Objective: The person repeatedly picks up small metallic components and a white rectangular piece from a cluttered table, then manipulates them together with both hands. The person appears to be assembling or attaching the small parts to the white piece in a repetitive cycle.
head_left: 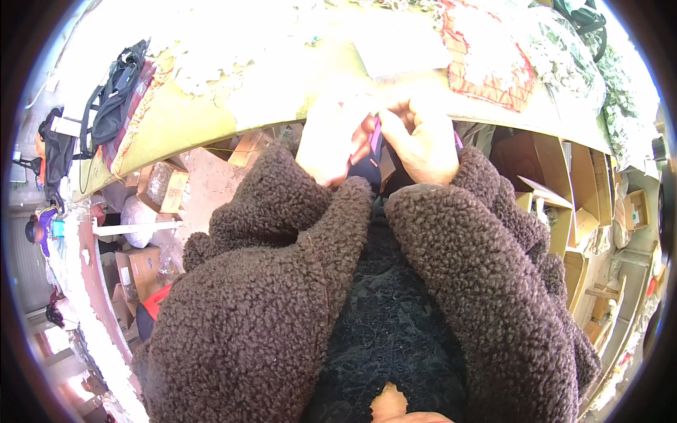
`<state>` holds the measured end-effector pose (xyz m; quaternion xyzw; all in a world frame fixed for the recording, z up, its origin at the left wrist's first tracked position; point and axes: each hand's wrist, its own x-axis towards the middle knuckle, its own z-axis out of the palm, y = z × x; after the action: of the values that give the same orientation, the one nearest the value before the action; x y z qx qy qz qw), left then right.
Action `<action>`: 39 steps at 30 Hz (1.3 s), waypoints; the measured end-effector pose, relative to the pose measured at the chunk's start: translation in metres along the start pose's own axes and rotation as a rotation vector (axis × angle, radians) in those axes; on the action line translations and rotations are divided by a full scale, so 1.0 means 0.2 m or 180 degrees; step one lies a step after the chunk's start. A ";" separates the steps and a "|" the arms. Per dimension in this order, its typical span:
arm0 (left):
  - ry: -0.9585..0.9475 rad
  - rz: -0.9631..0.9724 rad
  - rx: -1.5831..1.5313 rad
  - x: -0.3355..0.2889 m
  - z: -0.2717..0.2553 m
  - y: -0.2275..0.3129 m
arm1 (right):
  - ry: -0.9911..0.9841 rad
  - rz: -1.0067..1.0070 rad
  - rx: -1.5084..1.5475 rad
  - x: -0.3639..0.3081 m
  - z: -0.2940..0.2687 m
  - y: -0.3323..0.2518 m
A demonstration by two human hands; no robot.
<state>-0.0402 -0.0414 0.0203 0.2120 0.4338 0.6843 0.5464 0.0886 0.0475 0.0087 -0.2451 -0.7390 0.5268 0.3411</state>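
My left hand (330, 141) and my right hand (422, 141) meet at the near edge of a yellow-green table (183, 120), both in fuzzy brown sleeves. Between them they pinch a thin purple strip (376, 135); what it is I cannot tell. My right hand's fingers curl around its upper end, and my left hand's fingertips press it from the left. Glare washes out the table top just beyond the hands.
A red and white patterned cloth (486, 60) lies on the table at the right, with green foliage (571, 63) beyond it. A black bag (116, 99) sits at the table's left end. Cardboard boxes (557, 190) are stacked under and beside the table.
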 end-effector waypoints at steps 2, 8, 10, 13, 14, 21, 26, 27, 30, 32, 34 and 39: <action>-0.0137 -0.0197 -0.0392 0.00 0.00 0.00 | -0.0146 0.0323 0.0296 0.00 0.00 0.01; -0.0621 -0.0084 -0.0772 0.01 -0.02 -0.01 | -0.0183 0.0645 0.1041 -0.01 -0.02 -0.03; -0.0623 0.0134 -0.0401 0.02 -0.02 0.01 | 0.0040 0.0267 0.0559 0.00 -0.03 -0.05; -0.0606 0.0288 0.0344 0.01 -0.03 0.04 | 0.0164 0.0053 0.0964 0.02 -0.05 -0.10; -0.0624 0.0301 0.0566 0.00 -0.03 0.05 | 0.0051 0.0001 0.0950 0.02 -0.05 -0.11; -0.0877 0.0226 0.0567 -0.01 -0.02 0.06 | 0.0016 -0.0042 0.0568 0.02 0.01 -0.12; -0.1030 0.0460 0.0917 0.02 -0.05 0.07 | 0.0246 -0.0813 -0.0121 0.07 0.04 -0.07; -0.1030 0.0489 0.1013 0.03 -0.05 0.07 | 0.0198 -0.0724 -0.0021 0.07 0.04 -0.07; -0.0877 0.0173 0.0259 0.06 -0.07 0.06 | -0.0072 -0.0118 0.0846 0.09 0.04 -0.07; -0.0907 0.0170 0.0183 0.09 -0.08 0.05 | -0.0512 0.0602 0.2184 0.11 0.02 -0.08; -0.0902 0.0207 0.0221 0.11 -0.10 0.05 | -0.0564 0.0714 0.2315 0.13 0.01 -0.07; -0.0746 0.0427 0.0699 0.13 -0.12 0.03 | -0.0635 0.0755 0.2306 0.15 0.02 -0.03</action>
<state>-0.0698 -0.0260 0.0079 0.3772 0.4241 0.6383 0.5200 0.0663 0.0644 0.0216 -0.1401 -0.5012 0.8105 0.2687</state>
